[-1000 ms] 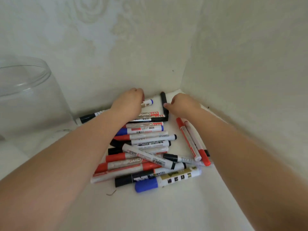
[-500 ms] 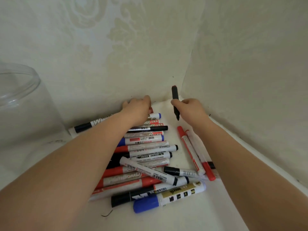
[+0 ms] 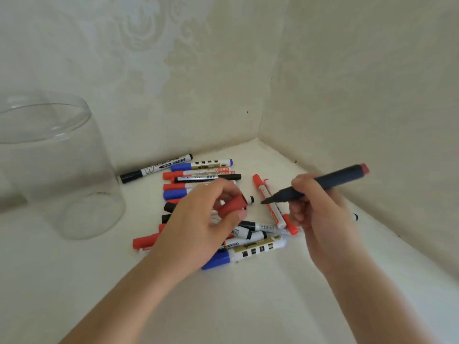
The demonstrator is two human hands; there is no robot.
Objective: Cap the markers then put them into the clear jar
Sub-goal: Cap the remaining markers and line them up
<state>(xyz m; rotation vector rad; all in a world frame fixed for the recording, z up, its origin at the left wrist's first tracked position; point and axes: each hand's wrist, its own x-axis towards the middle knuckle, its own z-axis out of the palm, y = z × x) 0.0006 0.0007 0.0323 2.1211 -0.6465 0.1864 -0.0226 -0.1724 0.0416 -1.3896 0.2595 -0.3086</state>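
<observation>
Uncapped and dark-bodied, the marker [image 3: 320, 186] sits in my right hand [image 3: 320, 214], fingers curled round its middle, the black tip pointing left and slightly down, the reddish butt end raised toward the right wall. My left hand [image 3: 201, 219] pinches a red cap [image 3: 231, 206] between thumb and fingers, just left of that tip; cap and tip are near but not touching. Whether the cap's open mouth faces the tip I cannot make out, since my fingers cover much of it.

Beneath my hands lies the pile of markers [image 3: 206, 173] on the white desk [image 3: 248, 306], red, blue and black ends showing. My left hand and forearm hide the middle of the pile, so I cannot tell which of those still lack caps. A blue-capped marker [image 3: 244, 252] lies at the near edge, partly under my wrist. Two red ones [image 3: 268, 202] slant beside my right hand, their lower ends tucked behind it. A small black tip [image 3: 355, 216] peeks out beyond my right wrist; the rest is hidden.

The clear jar [image 3: 57, 165] stands upright well to the left, its left side cut off by the frame edge.
</observation>
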